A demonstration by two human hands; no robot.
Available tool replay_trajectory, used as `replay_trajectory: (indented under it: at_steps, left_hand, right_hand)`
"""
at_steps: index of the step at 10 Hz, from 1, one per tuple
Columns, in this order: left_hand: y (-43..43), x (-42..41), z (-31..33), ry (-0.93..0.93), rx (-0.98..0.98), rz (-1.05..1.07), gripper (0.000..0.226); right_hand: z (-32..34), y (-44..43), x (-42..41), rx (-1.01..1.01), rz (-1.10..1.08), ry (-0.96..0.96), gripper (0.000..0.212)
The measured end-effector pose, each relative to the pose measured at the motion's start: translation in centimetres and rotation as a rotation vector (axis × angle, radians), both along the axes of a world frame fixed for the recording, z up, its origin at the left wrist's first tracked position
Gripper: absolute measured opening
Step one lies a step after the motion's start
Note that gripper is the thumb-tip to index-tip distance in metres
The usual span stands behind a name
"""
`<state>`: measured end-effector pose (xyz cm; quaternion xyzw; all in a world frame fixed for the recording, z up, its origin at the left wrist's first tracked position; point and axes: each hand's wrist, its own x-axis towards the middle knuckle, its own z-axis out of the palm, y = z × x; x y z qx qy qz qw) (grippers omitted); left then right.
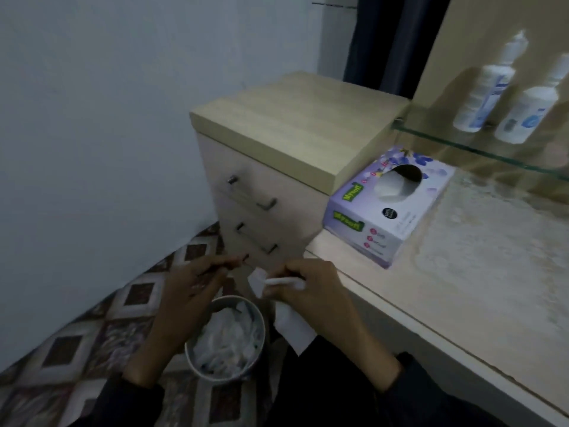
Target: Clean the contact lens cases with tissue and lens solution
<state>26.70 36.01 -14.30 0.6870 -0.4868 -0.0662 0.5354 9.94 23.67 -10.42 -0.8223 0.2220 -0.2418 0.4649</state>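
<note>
While the right hand [314,291] hovers just off the near-left edge of the surface [462,272], its fingers [277,291] are curled round a white tissue [289,325], which hangs down below the palm. They also pinch a slim white object [281,282]. It is too blurred to tell whether it is a lens case.

Just to its left is the left hand [197,285], its fingers [228,262] stretched towards the right hand. Motion blur hides whether they hold anything.

Below and between both hands a round bin [212,376] stands on the patterned floor [92,334], with crumpled white material inside.

On the surface, far from the hands and against a pale drawer unit [286,127], lies a lilac tissue box [378,217], its oval opening facing up. Above it at the far right, a glass shelf [462,144] carries two white bottles, one taller [483,97] and one shorter [523,118], standing side by side.
</note>
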Motion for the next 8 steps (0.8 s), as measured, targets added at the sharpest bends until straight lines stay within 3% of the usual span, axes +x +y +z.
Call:
replay_trajectory:
  at_steps: [1,2,3,4,6,8]
  left_hand:
    - [1.9,1.9,-2.1,-0.013,0.051,0.081,0.020]
    - [3.5,3.5,-4.9,0.052,0.114,0.178,0.022]
    - [4.7,4.4,-7.3,0.109,0.150,0.212,0.030]
    - [5.5,5.4,-9.4,0.138,0.166,0.220,0.019]
    - [6.8,6.8,-13.0,0.169,0.242,0.239,0.021]
    - [7.6,7.0,-15.7,0.229,0.272,0.268,0.024]
  right_hand:
    - [-2.9,1.3,4.1,0.070,0.077,0.075,0.021]
    - [-6.8,1.8,7.8,0.154,0.084,0.172,0.051]
    - [-11.7,1.9,10.7,0.175,0.053,0.308,0.029]
    - [-16.4,2.2,12.6,0.253,0.032,0.395,0.014]
    - [-21.4,2.7,13.8,0.360,0.171,0.591,0.047]
    - [-23.0,1.8,12.0,0.510,0.102,0.592,0.040]
